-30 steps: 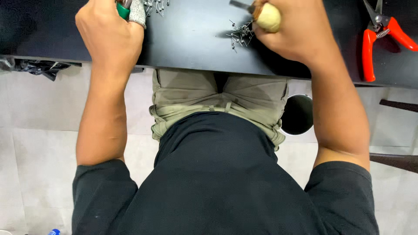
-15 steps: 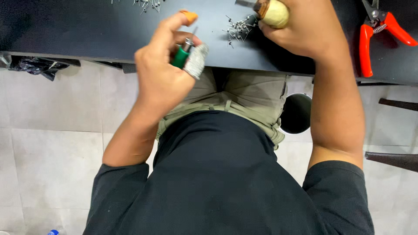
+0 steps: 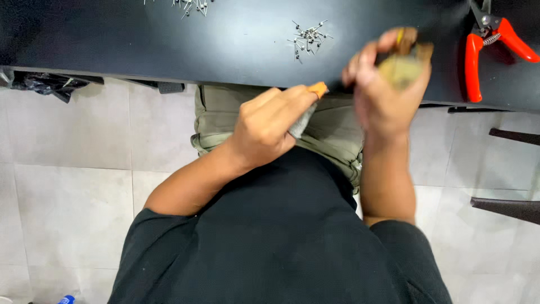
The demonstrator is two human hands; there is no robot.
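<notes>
Here the left hand (image 3: 264,126) is closed into a fist over the lap, below the near edge of the black table (image 3: 169,45), and its fingers wrap a small grey object with an orange tip (image 3: 318,89). The object's long axis runs diagonally, orange end up and to the right past the fingertips, toward the table edge, while the grey end slants down under the knuckles; most of it is hidden in the fist. The right hand (image 3: 382,95) is badly blurred; its fingers curl around a rounded tan and yellowish tool handle (image 3: 402,62), which sits above them over the table edge, but which way this tool points cannot be told. Beyond the fingertips of both hands, farther in on the table, lies a loose cluster of small metal pins (image 3: 306,39), and a second cluster (image 3: 191,5) lies well to the left at the far edge of view. To the right of the right-hand fingers, apart from them, red-handled pruning shears (image 3: 495,48) rest on the table.
</notes>
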